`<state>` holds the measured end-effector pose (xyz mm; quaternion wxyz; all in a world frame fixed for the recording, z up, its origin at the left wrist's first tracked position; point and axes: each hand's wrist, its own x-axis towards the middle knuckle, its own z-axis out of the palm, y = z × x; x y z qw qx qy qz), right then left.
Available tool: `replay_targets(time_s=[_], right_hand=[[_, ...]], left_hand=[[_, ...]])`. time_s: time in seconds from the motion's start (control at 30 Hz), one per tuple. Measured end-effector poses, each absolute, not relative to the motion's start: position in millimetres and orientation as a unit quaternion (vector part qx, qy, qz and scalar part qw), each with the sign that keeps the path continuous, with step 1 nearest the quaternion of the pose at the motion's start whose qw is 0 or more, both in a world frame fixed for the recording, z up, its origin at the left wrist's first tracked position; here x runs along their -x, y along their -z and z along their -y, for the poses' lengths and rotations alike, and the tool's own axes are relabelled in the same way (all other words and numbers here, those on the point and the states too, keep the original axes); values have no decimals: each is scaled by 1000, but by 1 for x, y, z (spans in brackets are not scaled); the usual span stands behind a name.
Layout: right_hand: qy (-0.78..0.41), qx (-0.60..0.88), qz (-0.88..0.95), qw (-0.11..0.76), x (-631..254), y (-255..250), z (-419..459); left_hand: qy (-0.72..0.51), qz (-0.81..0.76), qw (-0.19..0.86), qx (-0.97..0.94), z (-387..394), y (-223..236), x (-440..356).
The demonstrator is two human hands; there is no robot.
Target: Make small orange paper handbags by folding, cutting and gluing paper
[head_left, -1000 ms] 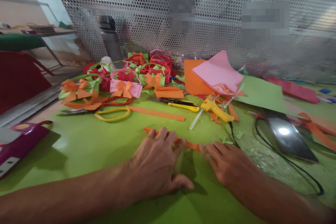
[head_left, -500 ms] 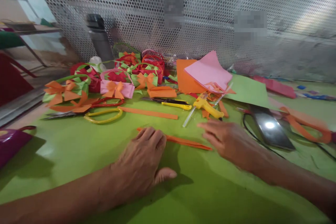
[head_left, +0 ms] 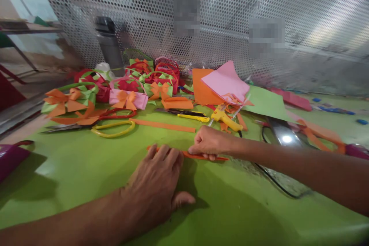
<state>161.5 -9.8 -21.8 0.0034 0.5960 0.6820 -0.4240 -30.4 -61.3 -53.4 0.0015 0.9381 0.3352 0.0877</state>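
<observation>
A folded orange paper strip [head_left: 221, 158] lies crosswise on the green tabletop in front of me. My left hand [head_left: 157, 178] rests palm down over its left part, fingers laid flat and thumb stretched out to the side. On the strip's right part is my right hand [head_left: 210, 142], closed with the fingers curled and the thumb pressed to the paper. The strip shows between the two hands and at both ends. Just behind lies a second, flat orange strip [head_left: 167, 125]. A yellow glue gun [head_left: 226, 118] sits beyond my right hand.
Scissors with red and yellow handles [head_left: 113, 127] and a yellow cutter knife [head_left: 193, 116] lie behind the strips. Several small paper bags with bows [head_left: 128, 99] stand at the back left near a grey bottle [head_left: 109, 48]. Paper sheets [head_left: 227, 82] and a phone [head_left: 284, 132] are to the right.
My right hand has moved left from beside the glue gun onto the folded strip and closed. My left hand stays on the strip, which has shifted slightly.
</observation>
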Motion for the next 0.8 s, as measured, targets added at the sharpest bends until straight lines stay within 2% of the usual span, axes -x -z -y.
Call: replay_targets(time_s=[0.33, 0.8], right_hand=[[401, -643, -652, 31, -184, 17, 18], [394, -658, -641, 11, -223, 15, 40]], left_hand=[[-63, -352, -16, -934, 64, 50, 31], [-70, -354, -35, -932, 63, 54, 32]])
